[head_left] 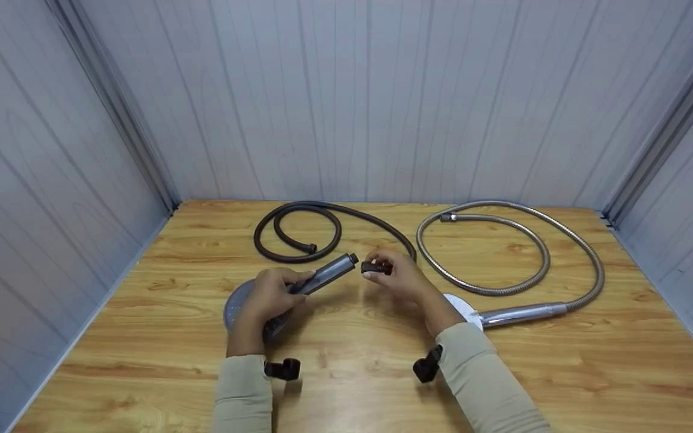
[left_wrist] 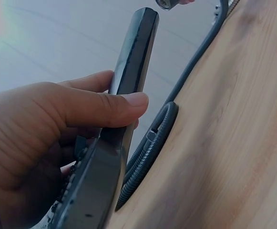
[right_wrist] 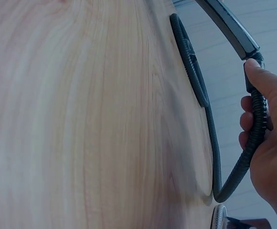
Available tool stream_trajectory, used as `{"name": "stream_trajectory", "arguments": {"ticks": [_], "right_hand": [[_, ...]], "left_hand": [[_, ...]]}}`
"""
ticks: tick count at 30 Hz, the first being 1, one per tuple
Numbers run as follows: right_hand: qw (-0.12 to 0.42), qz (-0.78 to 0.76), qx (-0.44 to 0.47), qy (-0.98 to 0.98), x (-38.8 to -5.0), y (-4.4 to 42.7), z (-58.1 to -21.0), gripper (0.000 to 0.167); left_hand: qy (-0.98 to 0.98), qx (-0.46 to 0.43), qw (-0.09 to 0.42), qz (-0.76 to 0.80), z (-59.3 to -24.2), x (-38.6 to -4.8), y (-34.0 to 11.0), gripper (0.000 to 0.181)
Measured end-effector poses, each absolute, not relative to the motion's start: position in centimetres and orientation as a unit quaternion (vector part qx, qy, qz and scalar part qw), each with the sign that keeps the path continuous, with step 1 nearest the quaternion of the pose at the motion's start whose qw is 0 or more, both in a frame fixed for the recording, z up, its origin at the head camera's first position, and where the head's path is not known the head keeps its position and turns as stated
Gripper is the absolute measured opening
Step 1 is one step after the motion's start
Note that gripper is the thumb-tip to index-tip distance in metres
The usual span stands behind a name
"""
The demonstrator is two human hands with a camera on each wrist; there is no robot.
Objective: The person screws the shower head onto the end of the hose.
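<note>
My left hand [head_left: 271, 296] grips the handle of a dark shower head [head_left: 329, 272], whose threaded end points up and to the right. In the left wrist view, the thumb and fingers of that hand [left_wrist: 57, 114] wrap the dark handle [left_wrist: 137, 52]. My right hand [head_left: 399, 275] pinches the end fitting [head_left: 375, 267] of a black hose. A small gap parts fitting and handle end in the head view. In the right wrist view, the fingers of that hand [right_wrist: 276, 114] curl round the ribbed hose [right_wrist: 258, 117], its top close to the handle.
The black hose [head_left: 260, 231] lies coiled at the back left of the wooden table [head_left: 346, 385]. At the right, a silver hose [head_left: 598, 270] loops back from a chrome shower head handle [head_left: 524, 314], beside my right forearm. Panelled walls [head_left: 364, 102] enclose the table's back and sides.
</note>
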State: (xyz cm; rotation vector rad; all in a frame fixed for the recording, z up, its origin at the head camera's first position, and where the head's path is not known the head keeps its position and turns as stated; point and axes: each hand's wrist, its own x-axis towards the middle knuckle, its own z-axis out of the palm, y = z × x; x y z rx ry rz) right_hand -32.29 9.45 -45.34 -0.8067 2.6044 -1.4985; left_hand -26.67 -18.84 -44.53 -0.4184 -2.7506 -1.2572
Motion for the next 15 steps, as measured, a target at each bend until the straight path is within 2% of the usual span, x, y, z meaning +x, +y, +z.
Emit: {"name": "stream_trajectory", "arguments": {"ticks": [15], "right_hand": [[-0.018,-0.460,-0.291,0.838,-32.63,9.79,-44.73,0.021]], "left_hand": [[-0.906,-0.150,0.052,-0.393,-44.29,-26.74,-18.39,0.047]]}}
